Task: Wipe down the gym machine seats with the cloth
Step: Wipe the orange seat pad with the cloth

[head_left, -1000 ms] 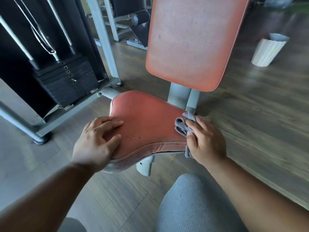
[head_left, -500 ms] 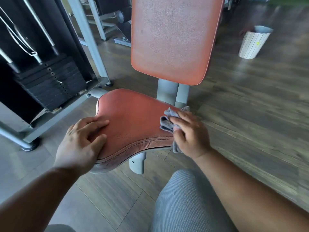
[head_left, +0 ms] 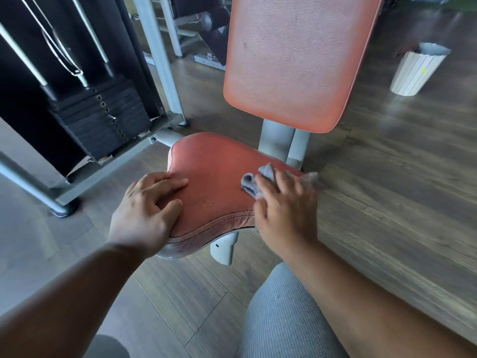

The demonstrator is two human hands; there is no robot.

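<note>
The right hand [head_left: 285, 213] had moved inward from the seat's right edge, where it had been a second earlier, and now lay flatter across the crumpled grey cloth [head_left: 254, 183], pressing it onto the right rear part of the worn orange-red padded seat [head_left: 214, 182]. Its fingers were spread over the cloth rather than bunched at its edge as before; motion blur at the fingertips made it hard to say whether any finger still pinched a fold, though the hand looked to be pressing more than gripping. A corner of the cloth trailed off the seat's right side.

The left hand [head_left: 145, 210] had stayed where it was, resting on the front left corner of the seat with fingers loosely extended on top and the thumb along the front edge, bracing the pad and holding nothing.

Judged from this, the wiping stroke was carrying from the rim onto the main surface. The middle and left of the seat looked still to be covered, and the tall orange-red padded backrest [head_left: 296, 60] behind it had no cloth on it.

The one container in view was a pale ribbed waste bin [head_left: 415, 73] standing on the wood-plank floor [head_left: 387, 177] well to the right. It had a grey liner at its mouth, and whatever it held could not be made out.
</note>
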